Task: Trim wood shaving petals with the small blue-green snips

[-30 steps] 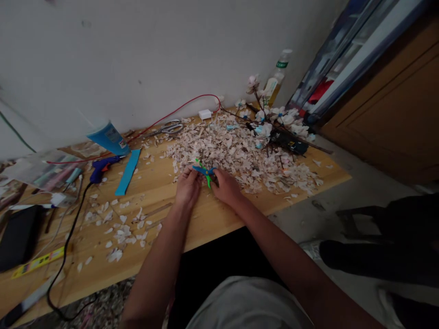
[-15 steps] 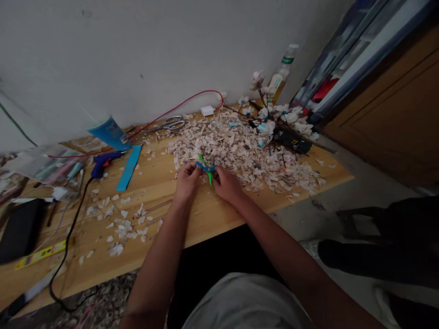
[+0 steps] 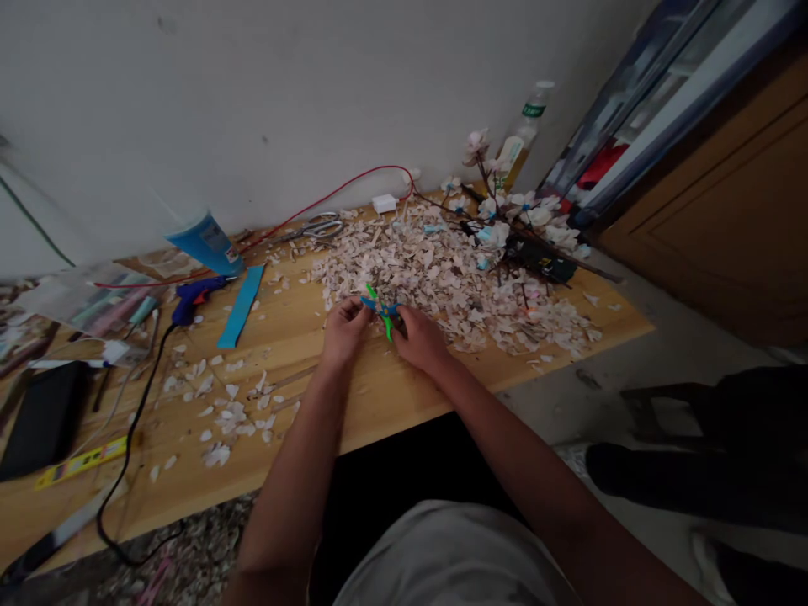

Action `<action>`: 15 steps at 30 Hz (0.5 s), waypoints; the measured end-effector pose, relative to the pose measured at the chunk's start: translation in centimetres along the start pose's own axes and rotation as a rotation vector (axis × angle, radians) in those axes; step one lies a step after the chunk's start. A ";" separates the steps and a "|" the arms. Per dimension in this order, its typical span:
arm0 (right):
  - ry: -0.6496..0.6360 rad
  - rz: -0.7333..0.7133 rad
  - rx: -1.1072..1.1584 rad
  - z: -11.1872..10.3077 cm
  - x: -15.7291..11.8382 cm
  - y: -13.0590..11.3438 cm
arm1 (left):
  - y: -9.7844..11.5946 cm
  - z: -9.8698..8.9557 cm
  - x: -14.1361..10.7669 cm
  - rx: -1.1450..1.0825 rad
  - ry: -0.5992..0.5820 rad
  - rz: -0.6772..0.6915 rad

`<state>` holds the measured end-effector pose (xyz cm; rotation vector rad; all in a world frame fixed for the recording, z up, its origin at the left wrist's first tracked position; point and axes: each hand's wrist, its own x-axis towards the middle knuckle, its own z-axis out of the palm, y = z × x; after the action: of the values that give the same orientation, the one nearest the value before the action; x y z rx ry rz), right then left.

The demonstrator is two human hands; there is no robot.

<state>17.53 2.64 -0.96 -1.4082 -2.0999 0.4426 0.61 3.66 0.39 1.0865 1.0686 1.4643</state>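
Small blue-and-green scissors [image 3: 385, 310] are in my right hand [image 3: 422, 338], whose fingers are closed around the handles. Their blades are spread apart, the green tip pointing up and the blue one toward my left hand [image 3: 346, 330]. The left fingertips are pinched together beside the blue blade; whatever lies between them is too small to make out. Just beyond both hands spreads a large heap of pale pinkish petal-like flakes [image 3: 422, 261]. Both wrists are over the front part of the wooden table [image 3: 379, 404].
Left of my hands are a blue strip [image 3: 241, 307], a glue gun [image 3: 193, 299] with a black cord, a blue tube [image 3: 205, 244] and a black phone-like slab [image 3: 44, 421]. Behind the heap lie metal scissors [image 3: 321, 225]. Flower branches [image 3: 496, 231] and a bottle [image 3: 523, 139] are at the right.
The view has shifted very slightly. Both hands and the scissors stay in nearly the same place, with the blades still apart.
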 end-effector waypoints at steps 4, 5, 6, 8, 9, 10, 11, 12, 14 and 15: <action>-0.018 -0.006 -0.005 0.0 0.0 0.0 | 0.6 0.0 -0.1 0.038 -0.024 -0.021; -0.018 -0.005 -0.005 0.0 0.0 0.1 | 0.6 0.2 -0.2 -0.016 -0.018 -0.047; -0.015 -0.004 -0.006 0.1 0.0 0.1 | 0.6 0.5 -0.4 -0.092 -0.009 -0.075; -0.008 -0.001 -0.009 0.2 0.0 0.2 | 0.4 1.0 -0.7 -0.250 -0.002 -0.139; -0.006 0.003 -0.010 0.2 0.0 0.2 | 0.2 1.2 -0.8 -0.309 -0.003 -0.168; -0.006 0.007 -0.012 0.2 0.0 0.2 | 0.1 1.3 -0.8 -0.344 -0.005 -0.190; -0.006 0.009 -0.014 0.2 0.0 0.1 | 0.0 1.3 -0.8 -0.356 -0.006 -0.201; -0.007 0.011 -0.017 0.2 0.0 0.1 | -0.1 1.2 -0.8 -0.346 0.000 -0.198; -0.009 0.012 -0.027 0.1 0.0 -0.1 | -0.1 0.9 -0.6 -0.255 0.010 -0.157; -0.010 0.011 -0.031 0.0 0.0 -0.1 | 0.1 0.6 -0.4 -0.183 0.008 -0.129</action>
<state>17.43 2.61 -0.89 -1.4384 -2.1167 0.4232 1.20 3.27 0.55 0.8682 0.9717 1.4338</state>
